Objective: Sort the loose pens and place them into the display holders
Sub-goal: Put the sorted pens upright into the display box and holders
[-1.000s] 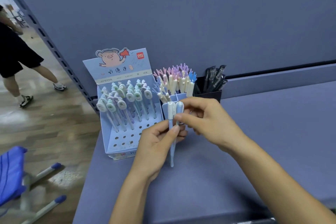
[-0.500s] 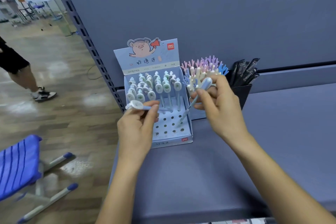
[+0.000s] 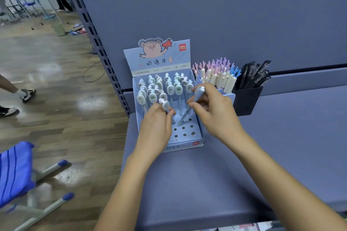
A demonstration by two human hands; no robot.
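Far left, a blue chair (image 3: 15, 172) on the wood floor, no part of the work. Over the pig-print display box (image 3: 187, 145) on the grey shelf (image 3: 206, 184), left hand (image 3: 156, 127) with thumb and fingers clamped on a white-capped pen (image 3: 166, 105), swung from its sideways lie of half a second ago to near upright, tip hidden behind the fingers. Just right of it, right hand (image 3: 216, 116) pinching a second pen (image 3: 197, 93), slanted cap-up, point down among the empty holes at the box's front right. A second ago, both pens bundled together between the hands; now one apiece, aimed at separate holes. By appearances, seating next, neither pen yet released. Further right, coral-topped pens (image 3: 219, 75) and a black cup (image 3: 247, 99) of dark pens.
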